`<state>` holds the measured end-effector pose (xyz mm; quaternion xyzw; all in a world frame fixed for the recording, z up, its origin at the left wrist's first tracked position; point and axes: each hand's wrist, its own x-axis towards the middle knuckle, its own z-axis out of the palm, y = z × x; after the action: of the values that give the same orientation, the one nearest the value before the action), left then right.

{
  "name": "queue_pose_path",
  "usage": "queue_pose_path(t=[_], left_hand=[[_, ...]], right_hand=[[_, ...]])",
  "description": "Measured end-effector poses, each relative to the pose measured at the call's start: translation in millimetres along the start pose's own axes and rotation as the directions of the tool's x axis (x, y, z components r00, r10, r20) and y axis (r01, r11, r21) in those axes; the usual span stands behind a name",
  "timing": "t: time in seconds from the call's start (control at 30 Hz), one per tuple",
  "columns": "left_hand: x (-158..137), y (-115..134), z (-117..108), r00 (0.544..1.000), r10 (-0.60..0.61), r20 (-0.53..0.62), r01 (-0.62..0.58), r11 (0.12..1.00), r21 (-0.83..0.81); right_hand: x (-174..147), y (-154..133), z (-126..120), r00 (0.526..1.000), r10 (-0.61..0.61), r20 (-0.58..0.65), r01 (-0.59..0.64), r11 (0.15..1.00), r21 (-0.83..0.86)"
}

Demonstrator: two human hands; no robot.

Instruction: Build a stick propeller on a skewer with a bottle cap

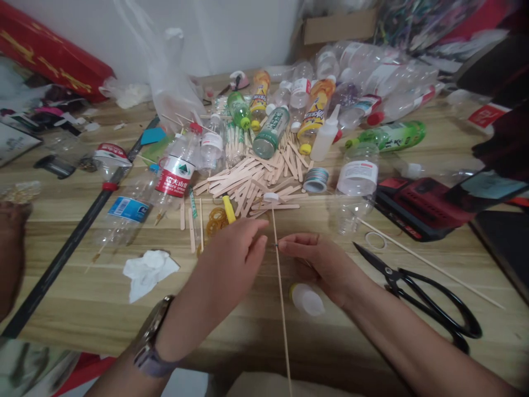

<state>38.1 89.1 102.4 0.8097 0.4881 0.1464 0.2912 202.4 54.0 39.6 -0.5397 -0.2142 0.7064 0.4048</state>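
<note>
A long thin wooden skewer (282, 298) runs from the table's near edge up towards a white bottle cap (270, 197). My right hand (318, 253) pinches it at a small dark band, thumb and forefinger together. Just left of the skewer, my left hand (235, 259) has thumb and forefinger apart, with nothing visible between them. Beneath my right hand lies a small translucent cup or cap (308, 299). A yellow-capped item (228, 209) and amber rubber bands (217, 221) are beyond my left hand.
Loose craft sticks (235, 179) lie ahead, backed by several plastic bottles (270, 132). Black scissors (397, 275) and a red-black power tool (417, 204) lie right. Crumpled tissue (151, 271) and a black bar (61, 262) are left. Another person's hand (10, 253) shows far left.
</note>
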Motion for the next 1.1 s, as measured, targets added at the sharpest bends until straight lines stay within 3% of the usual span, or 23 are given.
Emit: queue_pose_path(t=[0.1, 0.2, 0.67, 0.83, 1.1], left_hand=[[6.5, 1.0, 5.4, 0.960, -0.119, 0.254, 0.168, 0.969, -0.182], [13.3, -4.3, 9.0, 0.927, -0.161, 0.338, 0.256, 0.932, -0.256], [22.5, -17.5, 5.3, 0.898, -0.194, 0.395, 0.340, 0.875, -0.344], [21.4, -20.4, 3.2, 0.901, -0.199, 0.386, 0.382, 0.789, -0.482], [22.7, -20.0, 11.9, 0.937, -0.156, 0.314, 0.336, 0.652, -0.679]], right_hand=[[-0.7, 1.7, 2.3, 1.000, -0.025, -0.005, 0.024, 0.999, -0.024], [-1.2, 3.5, 3.3, 0.998, -0.058, -0.007, 0.058, 0.997, -0.046], [-6.1, 1.3, -0.8, 0.977, -0.206, 0.051, 0.212, 0.959, -0.187], [-8.2, 0.7, 0.8, 0.964, -0.247, 0.098, 0.258, 0.958, -0.124], [-9.6, 3.4, 3.7, 0.955, -0.241, 0.173, 0.241, 0.970, 0.022]])
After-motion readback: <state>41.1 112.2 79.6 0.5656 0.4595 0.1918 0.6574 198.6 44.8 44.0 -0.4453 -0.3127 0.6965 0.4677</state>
